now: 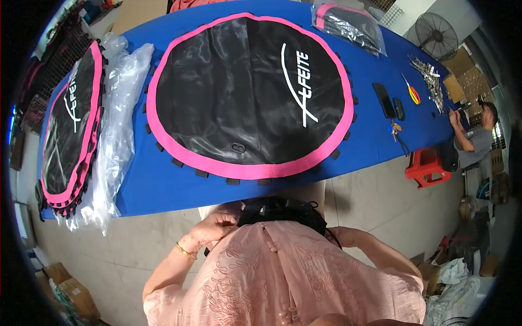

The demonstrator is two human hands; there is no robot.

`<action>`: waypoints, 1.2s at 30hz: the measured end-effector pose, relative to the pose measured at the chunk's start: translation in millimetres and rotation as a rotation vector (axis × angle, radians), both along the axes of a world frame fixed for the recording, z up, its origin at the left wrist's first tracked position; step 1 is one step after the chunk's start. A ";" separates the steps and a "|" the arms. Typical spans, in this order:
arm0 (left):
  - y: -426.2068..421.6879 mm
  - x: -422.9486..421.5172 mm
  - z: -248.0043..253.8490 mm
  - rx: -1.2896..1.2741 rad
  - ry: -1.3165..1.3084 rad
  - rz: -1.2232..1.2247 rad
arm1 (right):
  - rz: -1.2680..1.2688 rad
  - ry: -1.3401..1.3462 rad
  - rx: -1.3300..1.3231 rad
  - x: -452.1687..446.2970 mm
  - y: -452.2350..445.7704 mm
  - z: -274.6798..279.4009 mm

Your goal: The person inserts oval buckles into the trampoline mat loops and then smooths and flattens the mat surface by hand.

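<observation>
Black waist bag, long axis crosswise, between both hands

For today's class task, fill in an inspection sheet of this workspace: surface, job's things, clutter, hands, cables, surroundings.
Surface: blue-covered table.
Job's things: round black mat with a pink border, spread on the table; similar mats at the left end; black bundle at the person's waist.
Clutter: clear plastic, phone, keys, red-and-yellow-handled tool, pile of metal pieces.
Hands: left hand and right hand on either side of the bundle; grip unclear.
Cables: thin black cord beside the right hand; no power cable seen.
Surroundings: fan, red stool, another person at the right.
</observation>
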State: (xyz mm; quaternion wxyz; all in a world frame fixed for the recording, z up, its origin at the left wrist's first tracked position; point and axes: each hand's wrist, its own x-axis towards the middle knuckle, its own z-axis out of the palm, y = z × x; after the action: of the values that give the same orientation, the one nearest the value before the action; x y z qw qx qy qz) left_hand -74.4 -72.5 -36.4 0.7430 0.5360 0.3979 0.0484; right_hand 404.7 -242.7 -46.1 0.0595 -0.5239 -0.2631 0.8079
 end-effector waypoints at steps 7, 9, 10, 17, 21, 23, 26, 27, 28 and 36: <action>5.5 4.4 19.4 -0.394 -0.092 0.084 | -0.127 0.061 -0.143 -14.1 8.0 37.7; 7.8 6.7 18.6 -0.384 -0.112 0.069 | -0.162 0.132 -0.111 8.0 -12.2 -0.7; 9.1 8.9 19.0 -0.378 -0.134 0.055 | -0.139 0.178 -0.143 16.8 -17.1 -12.6; 11.2 36.7 32.0 -0.316 -0.144 0.056 | -0.048 -0.001 -0.220 9.8 -12.5 41.3; 15.5 50.7 59.0 -0.229 -0.065 0.017 | -0.101 0.114 -0.286 35.9 -42.3 7.2; 13.8 53.2 52.4 -0.206 -0.063 0.020 | -0.034 0.072 -0.257 33.1 -44.3 13.6; 21.2 58.3 58.6 -0.132 -0.044 -0.062 | 0.072 0.011 -0.187 31.5 -38.9 9.7; 23.2 62.0 64.6 -0.129 -0.044 -0.062 | 0.105 -0.012 -0.142 29.7 -40.6 7.4; 24.4 66.5 71.5 -0.148 -0.023 -0.071 | 0.137 -0.036 -0.097 31.0 -41.5 6.2; 35.0 96.2 68.3 -0.071 -0.033 -0.256 | 0.393 -0.241 0.236 46.4 -80.8 -7.3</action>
State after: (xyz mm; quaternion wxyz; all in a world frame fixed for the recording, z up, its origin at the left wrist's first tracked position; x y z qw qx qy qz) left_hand 21.8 -37.5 31.9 0.7678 0.5551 0.3154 -0.0524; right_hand 451.1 -323.5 -53.4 -0.0699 -0.5444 -0.4575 0.6996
